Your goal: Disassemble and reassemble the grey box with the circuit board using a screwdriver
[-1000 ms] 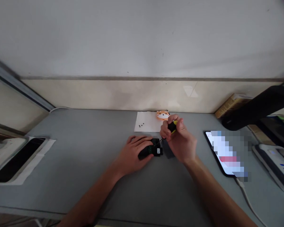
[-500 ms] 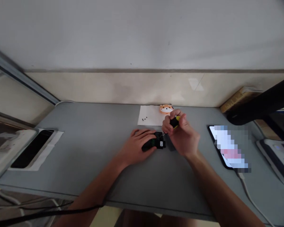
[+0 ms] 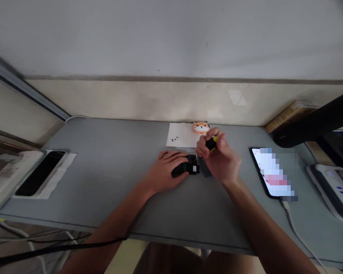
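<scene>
Beneath the left hand [image 3: 167, 169], pressed to the tabletop [image 3: 103, 152], lies a black device [image 3: 192, 169] with a small white label, its right end sticking out past the fingertips. That hand clasps it from above, the fingers lying close together and gently bent across its top, the thumb along its near edge.

Just to the right and a little higher, the right hand [image 3: 221, 158] is curled around the black and yellow handle of a screwdriver [image 3: 210, 143], fingers wrapped over it and the thumb raised along its side. The thin shaft slants down and left from the fist towards the device's exposed end; whether the tip touches it is too small to tell.

Beyond both hands, a white sheet of paper [image 3: 181, 139] carries a few tiny dark pieces [image 3: 175, 139] and, on its right part, an orange and white animal-faced item [image 3: 201, 128]. Well to the right of the right hand lies a lit phone [image 3: 270, 175] with a white cable [image 3: 293, 220]; far to the left of the left hand, a dark-screened phone [image 3: 41, 173] rests on white paper.
</scene>
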Motion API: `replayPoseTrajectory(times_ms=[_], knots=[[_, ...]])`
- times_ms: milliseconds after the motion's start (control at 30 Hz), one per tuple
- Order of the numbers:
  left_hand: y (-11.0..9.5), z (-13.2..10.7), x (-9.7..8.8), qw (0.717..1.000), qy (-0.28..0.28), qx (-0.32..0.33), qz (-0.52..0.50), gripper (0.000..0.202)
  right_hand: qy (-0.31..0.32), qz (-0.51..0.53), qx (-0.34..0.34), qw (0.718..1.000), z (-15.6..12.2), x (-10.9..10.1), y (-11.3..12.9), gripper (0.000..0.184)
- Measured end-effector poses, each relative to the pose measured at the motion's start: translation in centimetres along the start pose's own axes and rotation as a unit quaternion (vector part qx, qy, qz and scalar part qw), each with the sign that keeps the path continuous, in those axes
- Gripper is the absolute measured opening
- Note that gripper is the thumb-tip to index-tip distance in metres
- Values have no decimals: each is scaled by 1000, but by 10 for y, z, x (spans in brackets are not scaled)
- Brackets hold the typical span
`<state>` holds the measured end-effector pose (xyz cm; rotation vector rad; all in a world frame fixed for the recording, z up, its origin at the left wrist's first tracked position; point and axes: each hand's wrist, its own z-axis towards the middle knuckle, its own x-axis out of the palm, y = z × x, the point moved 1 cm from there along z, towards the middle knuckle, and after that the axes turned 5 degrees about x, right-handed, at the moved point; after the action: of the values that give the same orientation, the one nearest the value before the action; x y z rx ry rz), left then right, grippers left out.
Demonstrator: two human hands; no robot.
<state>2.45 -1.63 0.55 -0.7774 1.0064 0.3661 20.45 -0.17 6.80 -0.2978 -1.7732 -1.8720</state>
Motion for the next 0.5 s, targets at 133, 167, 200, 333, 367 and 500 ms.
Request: replayPoseTrajectory(times_ms=[133,167,200,333,367,500], knots=[[-1,0,-1,1000,7,-5,3,29,-6,-11,-12,1000,0,-1,1,39],[-2,0,-1,1000,9,-4,5,29,-5,-12,-15,1000,0,-1,0,39],[-2,0,-1,1000,10,-2,5,29,-3,-11,-16,1000,0,0,0,40],[-2,-1,-1,1000,5,1,4,29,11,-9,-6,1000,-1,2,-2,41],[-2,-1,-1,1000,4,1,4,29,12,-9,-5,1000,-1,2,-2,41],[-1,0,0,1000,5,3,8,28,0,-11,-19,1000,0,1,1,40]])
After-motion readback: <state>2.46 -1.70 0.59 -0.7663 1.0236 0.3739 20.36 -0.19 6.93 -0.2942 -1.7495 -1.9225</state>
